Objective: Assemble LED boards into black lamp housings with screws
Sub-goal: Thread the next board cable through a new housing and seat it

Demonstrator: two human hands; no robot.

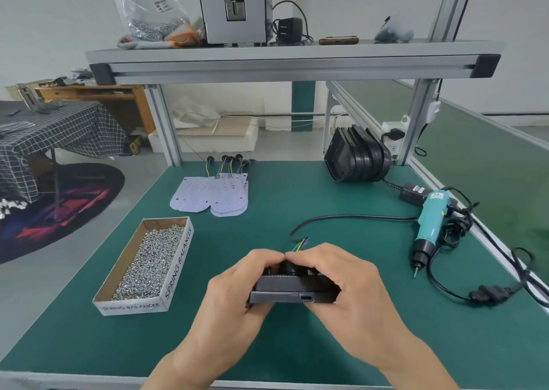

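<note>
black lamp housing [292, 288] sits between both hands, held just above the green table [89, 345] near its front edge, with one long side turned toward the camera. left hand [234, 291] grips the housing's left end, fingers curled over the top edge and thumb low on the near side. right hand [347, 282] grips the right end the same way, and its fingertips meet those of the left hand on top. coloured wires [303, 243] in green, yellow and blue poke out just behind the fingers, at the end of a black cable [350, 217] that runs off to the right across the table. left of the hands lies a cardboard box [178, 268] full of silver screws [151, 259]. farther back, led boards [208, 195] lie overlapped in a small pile, with thin wires and black plugs at their far end. a stack of housings [356, 159] rests on its side at the back right, beside a frame post. a teal electric screwdriver [429, 223] lies at the right of the table, bit toward the front, among tangled cords. a shelf [291, 54] spans above the table.
</note>
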